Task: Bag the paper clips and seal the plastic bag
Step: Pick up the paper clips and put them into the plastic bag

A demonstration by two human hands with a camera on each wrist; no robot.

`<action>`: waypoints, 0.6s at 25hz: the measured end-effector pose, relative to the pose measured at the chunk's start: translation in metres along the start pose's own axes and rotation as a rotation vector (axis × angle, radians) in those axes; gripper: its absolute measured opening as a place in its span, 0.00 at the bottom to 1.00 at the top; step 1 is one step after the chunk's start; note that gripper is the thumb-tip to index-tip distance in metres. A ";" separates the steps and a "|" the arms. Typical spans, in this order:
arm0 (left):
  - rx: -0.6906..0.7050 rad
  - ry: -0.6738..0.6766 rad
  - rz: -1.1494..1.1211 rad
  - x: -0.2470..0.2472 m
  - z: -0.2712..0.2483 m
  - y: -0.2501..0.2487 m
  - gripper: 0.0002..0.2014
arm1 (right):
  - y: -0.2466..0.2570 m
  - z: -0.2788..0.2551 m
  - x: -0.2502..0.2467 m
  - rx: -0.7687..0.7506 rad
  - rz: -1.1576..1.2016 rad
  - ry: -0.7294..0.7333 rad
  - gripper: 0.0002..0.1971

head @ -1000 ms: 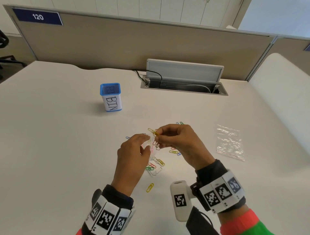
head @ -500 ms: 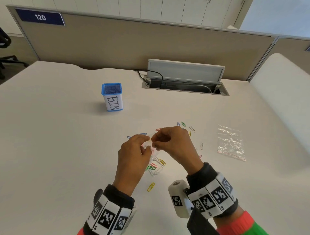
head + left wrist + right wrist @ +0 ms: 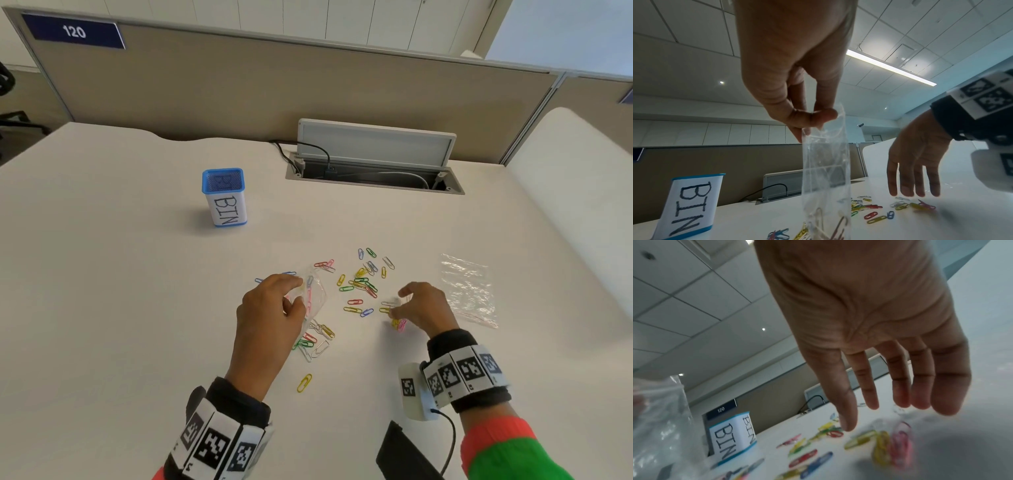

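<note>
My left hand pinches the top edge of a small clear plastic bag, which hangs down to the white table; the left wrist view shows the bag with a few clips at its bottom. Several coloured paper clips lie scattered on the table between my hands. My right hand hovers just over clips at the right of the scatter, fingers straight and spread downward, holding nothing. A yellow and a pink clip lie under its fingertips.
A blue-rimmed pen holder labelled BIN stands at the back left. A second clear bag lies flat to the right. A lone yellow clip lies near me. An open cable hatch sits at the back of the table.
My right hand left the bag's mouth and moved right and down to the loose clips. My left hand kept hold of the bag.
</note>
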State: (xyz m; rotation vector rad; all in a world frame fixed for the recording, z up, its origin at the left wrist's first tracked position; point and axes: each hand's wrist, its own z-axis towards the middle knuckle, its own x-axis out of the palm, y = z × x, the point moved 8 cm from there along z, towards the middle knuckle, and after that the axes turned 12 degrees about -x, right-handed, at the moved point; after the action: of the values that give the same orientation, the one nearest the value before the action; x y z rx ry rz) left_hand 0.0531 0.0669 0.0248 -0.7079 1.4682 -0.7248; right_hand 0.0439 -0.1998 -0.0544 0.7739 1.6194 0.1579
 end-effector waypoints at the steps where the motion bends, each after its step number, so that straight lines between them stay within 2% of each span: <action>1: 0.001 0.004 0.002 0.001 0.000 0.000 0.15 | -0.002 0.000 0.005 0.014 -0.005 0.021 0.22; 5: 0.006 0.024 0.011 0.004 -0.001 -0.003 0.16 | 0.002 0.003 0.021 0.021 0.142 0.024 0.21; 9: -0.001 0.029 0.007 0.006 -0.001 -0.003 0.15 | 0.018 0.003 0.035 -0.058 0.287 0.086 0.15; 11: -0.001 0.027 0.008 0.006 -0.001 -0.003 0.15 | 0.028 0.001 0.030 -0.100 0.343 0.045 0.12; 13: -0.003 0.027 0.006 0.006 -0.002 -0.003 0.15 | 0.032 0.002 0.019 -0.151 0.201 -0.045 0.13; 14: -0.004 0.027 0.006 0.006 -0.002 -0.003 0.15 | 0.034 0.003 0.019 -0.177 0.059 -0.026 0.17; 15: -0.005 0.026 0.007 0.007 -0.002 -0.004 0.15 | 0.036 0.002 0.025 -0.195 -0.070 0.053 0.23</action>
State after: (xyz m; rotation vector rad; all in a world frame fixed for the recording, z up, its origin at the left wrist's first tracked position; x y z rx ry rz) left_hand 0.0505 0.0595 0.0236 -0.6985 1.4960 -0.7278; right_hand 0.0597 -0.1591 -0.0573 0.5669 1.6514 0.2833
